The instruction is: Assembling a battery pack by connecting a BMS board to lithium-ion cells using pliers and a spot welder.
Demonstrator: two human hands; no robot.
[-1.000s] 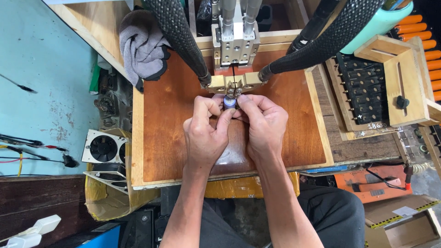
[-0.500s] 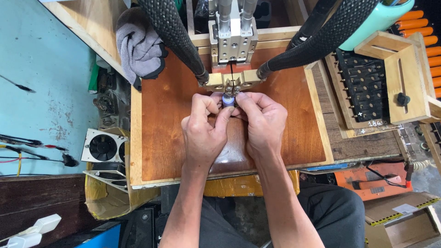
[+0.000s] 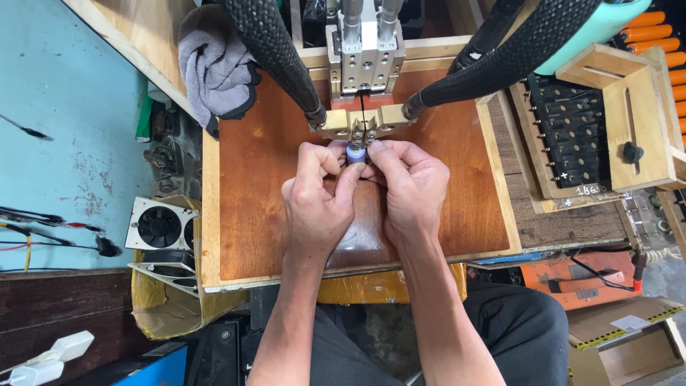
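Overhead, from the head camera: two hands meet at centre. Left hand (image 3: 318, 204) and right hand (image 3: 407, 189) pinch one small blue cell (image 3: 355, 153) between fingertips, its long axis pointing to 12 o'clock, end under the welder head (image 3: 364, 125). One board (image 3: 264, 179) beneath; one grey cloth (image 3: 214, 64) at 11 o'clock.

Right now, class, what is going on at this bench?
A seated person holds a small round cell with the fingertips of both hands, left hand and right hand, up against the tips of a metal head over a wooden board. A grey cloth lies at the board's far left corner.
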